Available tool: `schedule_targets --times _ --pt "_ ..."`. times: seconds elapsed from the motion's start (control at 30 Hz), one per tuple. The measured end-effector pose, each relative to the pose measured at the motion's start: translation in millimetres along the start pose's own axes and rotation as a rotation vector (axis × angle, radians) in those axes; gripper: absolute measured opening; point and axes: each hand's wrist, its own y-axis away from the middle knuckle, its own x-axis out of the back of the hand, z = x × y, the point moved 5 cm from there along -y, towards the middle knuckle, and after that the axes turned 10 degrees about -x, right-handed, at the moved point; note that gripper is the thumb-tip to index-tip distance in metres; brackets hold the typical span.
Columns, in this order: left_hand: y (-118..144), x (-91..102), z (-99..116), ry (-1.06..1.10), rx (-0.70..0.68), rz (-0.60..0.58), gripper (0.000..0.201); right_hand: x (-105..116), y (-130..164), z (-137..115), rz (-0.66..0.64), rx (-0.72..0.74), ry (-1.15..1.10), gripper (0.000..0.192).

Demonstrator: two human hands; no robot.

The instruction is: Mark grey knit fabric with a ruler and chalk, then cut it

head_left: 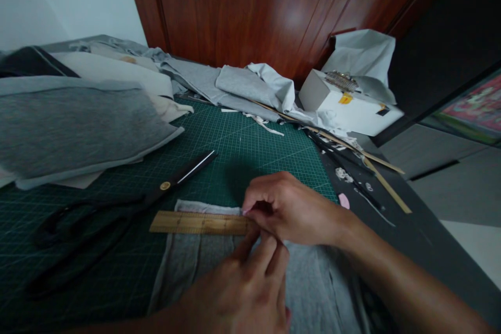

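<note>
A grey piece of fabric [309, 282] lies at the front of the green cutting mat, its far edge folded to show a pale strip. Across it, just below that edge, rests a wooden ruler [203, 223]. My left hand [242, 287] lies over the fabric with its fingers stretched out, the fingertips at the ruler's right end. Beyond it, my right hand [287, 206] is closed in a pinch at the fabric's far edge; what its fingertips hold is too small to make out. Large black scissors [154, 193] lie left of the ruler, blades pointing away.
The green cutting mat [250, 138] covers much of the table. Grey fabric pieces [78, 125] are piled at left, with more folded cloth [246, 83] along the back. A white box [348, 104] stands back right. Wooden strips [387, 185] and a pink piece [343, 201] lie at right.
</note>
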Motion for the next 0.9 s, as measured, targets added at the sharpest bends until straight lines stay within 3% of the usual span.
schedule_targets --times 0.07,0.23,0.33,0.47,0.6,0.73,0.9 --pt "0 2.2 1 -0.093 -0.022 0.043 0.042 17 15 6 0.095 -0.065 -0.03 0.015" --pt "-1 3.1 0 -0.143 -0.035 0.068 0.049 73 75 41 0.551 -0.381 -0.191 0.007" --pt "-2 3.5 0 -0.137 -0.018 0.067 0.051 80 107 67 0.611 -0.566 -0.298 0.019" --pt "-4 5.2 3 -0.194 -0.021 0.062 0.048 65 128 87 0.535 -0.633 -0.4 0.031" --pt "-4 9.3 3 -0.176 -0.018 0.071 0.047 51 135 89 0.47 -0.63 -0.488 0.026" --pt "-1 13.4 2 -0.144 -0.026 0.055 0.049 49 133 72 0.471 -0.594 -0.242 0.017" --pt "-1 14.5 1 -0.138 -0.046 0.079 0.043 19 109 42 0.067 -0.492 0.027 0.013"
